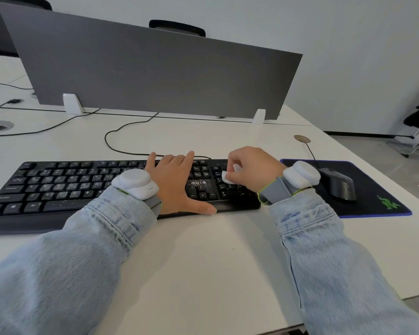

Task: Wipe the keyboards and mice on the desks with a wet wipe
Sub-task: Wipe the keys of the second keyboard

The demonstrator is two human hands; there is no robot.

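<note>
A grey divider panel [155, 68] stands behind a dark mouse pad [373, 201].

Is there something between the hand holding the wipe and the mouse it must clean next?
Nothing visible. The right hand pinches the wipe over the keyboard; the mouse lies on the mat to its right.

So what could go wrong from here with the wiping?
The wet wipe, pinched small in the right hand, covers few keys per pass, so the white specks across the black keyboard may get missed. The left hand, pressed flat on the keys, hides a patch. The grey mouse looks untouched and might be skipped.
</note>
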